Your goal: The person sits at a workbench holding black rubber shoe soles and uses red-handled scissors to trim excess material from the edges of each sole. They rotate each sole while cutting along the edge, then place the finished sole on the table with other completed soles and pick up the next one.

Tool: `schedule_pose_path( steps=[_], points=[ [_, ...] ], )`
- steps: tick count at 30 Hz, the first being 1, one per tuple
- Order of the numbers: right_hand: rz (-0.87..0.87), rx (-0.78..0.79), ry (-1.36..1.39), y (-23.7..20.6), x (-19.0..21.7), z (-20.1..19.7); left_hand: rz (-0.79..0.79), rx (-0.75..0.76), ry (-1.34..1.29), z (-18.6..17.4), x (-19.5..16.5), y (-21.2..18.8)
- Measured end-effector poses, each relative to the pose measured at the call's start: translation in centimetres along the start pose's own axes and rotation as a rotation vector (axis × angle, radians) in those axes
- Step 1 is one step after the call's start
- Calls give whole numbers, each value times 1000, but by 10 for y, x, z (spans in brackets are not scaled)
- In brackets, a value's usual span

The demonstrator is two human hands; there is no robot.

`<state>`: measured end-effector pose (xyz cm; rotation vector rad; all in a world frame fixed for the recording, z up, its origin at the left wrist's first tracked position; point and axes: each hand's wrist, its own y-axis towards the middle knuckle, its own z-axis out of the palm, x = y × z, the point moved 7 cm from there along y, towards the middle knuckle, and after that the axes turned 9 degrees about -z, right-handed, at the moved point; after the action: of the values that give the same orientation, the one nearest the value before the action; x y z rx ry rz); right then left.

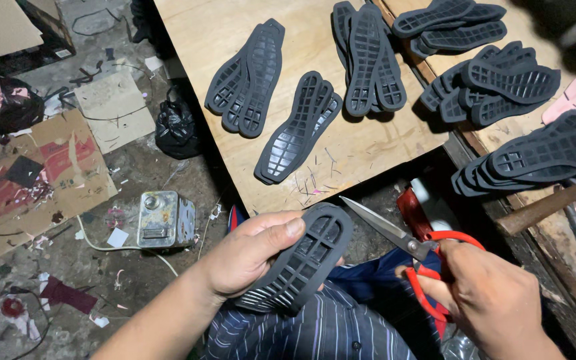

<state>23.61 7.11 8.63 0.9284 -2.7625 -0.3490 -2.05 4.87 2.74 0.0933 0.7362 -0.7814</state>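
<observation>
My left hand (248, 253) grips a black rubber shoe sole (305, 263) over my lap, tread side up, toe pointing up and right. My right hand (485, 293) holds red-handled scissors (408, 243), fingers through the loops. The steel blades point up-left toward the sole's tip and stop just short of it. Both hands hover above my striped dark garment (321, 330).
A plywood table (315, 60) ahead carries several stacks of black soles (368, 57). More soles (541, 157) lie on a second board at right, beside a hammer handle (538, 210). On the littered floor at left sit a metal can (165, 219), cardboard (35, 173) and a black bag (176, 130).
</observation>
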Motion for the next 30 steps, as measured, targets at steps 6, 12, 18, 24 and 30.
schedule_pose_path(
  steps=[6, 12, 18, 24, 30],
  points=[
    [-23, -2, 35, 6, 3, -8, -31, -9, 63, 1, -1, -1],
    [-60, 14, 16, 9, 8, -13, -97, -37, 98, -4, 1, -1],
    [-83, -24, 30, -3, 0, -9, -111, -7, 104, -6, 1, -2],
    [381, 113, 720, -23, -16, 37, -47, -72, 282, 9, 6, 6],
    [587, 69, 1064, -25, 16, 77, 545, -546, 1073, 40, -6, -6]
  ],
)
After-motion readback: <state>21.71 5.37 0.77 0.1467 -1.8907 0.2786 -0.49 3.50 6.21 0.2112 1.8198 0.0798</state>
